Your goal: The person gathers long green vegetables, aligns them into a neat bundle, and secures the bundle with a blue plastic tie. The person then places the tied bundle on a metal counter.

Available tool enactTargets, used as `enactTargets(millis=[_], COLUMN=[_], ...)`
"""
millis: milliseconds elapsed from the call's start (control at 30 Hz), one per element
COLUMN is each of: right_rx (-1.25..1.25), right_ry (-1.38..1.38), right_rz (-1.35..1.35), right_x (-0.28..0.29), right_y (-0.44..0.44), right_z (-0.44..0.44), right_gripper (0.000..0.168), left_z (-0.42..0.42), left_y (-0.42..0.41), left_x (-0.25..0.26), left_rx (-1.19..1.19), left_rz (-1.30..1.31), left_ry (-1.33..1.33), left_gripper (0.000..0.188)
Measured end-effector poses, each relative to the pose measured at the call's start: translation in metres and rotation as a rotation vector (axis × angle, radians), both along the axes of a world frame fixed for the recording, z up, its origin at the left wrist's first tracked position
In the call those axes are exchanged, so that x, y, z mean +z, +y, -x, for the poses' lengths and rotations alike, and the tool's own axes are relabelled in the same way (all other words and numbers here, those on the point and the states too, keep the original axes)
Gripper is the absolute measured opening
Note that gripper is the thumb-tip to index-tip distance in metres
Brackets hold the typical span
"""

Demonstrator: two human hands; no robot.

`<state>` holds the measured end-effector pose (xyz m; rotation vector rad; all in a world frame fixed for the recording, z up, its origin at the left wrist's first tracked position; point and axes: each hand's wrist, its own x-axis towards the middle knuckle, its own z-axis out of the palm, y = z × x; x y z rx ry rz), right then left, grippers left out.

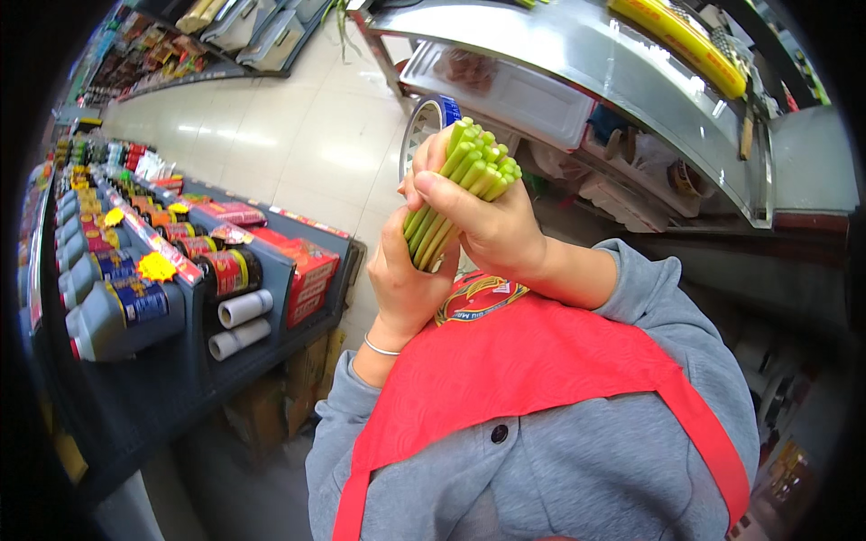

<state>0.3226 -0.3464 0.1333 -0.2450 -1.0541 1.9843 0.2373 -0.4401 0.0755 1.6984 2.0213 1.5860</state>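
A bundle of green stems point(467, 169), which look like garlic scapes, is held in front of my chest with its even cut ends tilted upward. My left hand point(409, 270) wraps the lower part of the bundle, a thin bangle at its wrist. Higher up, my right hand point(504, 216) grips the stems just below the cut ends, its thumb lying across them. A large roll of blue tape point(448, 111) stands out behind the fingers at the top. What supports the roll is hidden by the hands. The far ends of the stems are out of sight.
At right stands a stainless steel table point(541, 47) bearing a yellow roll point(683, 47). A white foam tray point(528, 95) sits on its lower shelf. Shelving point(196, 379) at left holds bottles, red boxes point(311, 277) and two white rolls point(243, 309). Pale floor tiles point(298, 135) run between.
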Motion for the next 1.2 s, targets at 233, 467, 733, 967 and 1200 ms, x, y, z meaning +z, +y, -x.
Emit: enactTargets(millis=[233, 467, 733, 967, 1200], right_rx=[-0.113, -0.086, -0.136, -0.096, -0.343], right_ry=[-0.059, 0.011, 0.09, 0.154, 0.487], right_rz=[0.282, 0.552, 0.479, 0.435, 0.459], right_x=[-0.012, -0.038, -0.035, -0.015, 0.017], right_y=[0.044, 0.079, 0.112, 0.131, 0.203], right_z=[-0.026, -0.053, -0.067, -0.079, -0.165], right_gripper=[0.02, 0.028, 0.017, 0.014, 0.014], left_z=[0.008, -0.011, -0.019, -0.03, -0.004], left_y=[0.045, 0.082, 0.112, 0.119, 0.157], left_x=[0.017, 0.01, 0.018, 0.029, 0.035], left_rx=[-0.358, -0.377, -0.492, -0.516, -0.97], left_rz=[0.402, 0.57, 0.772, 0.715, 1.228], left_ry=[-0.164, 0.056, -0.334, -0.323, -0.723], left_gripper=[0.027, 0.03, 0.024, 0.02, 0.025])
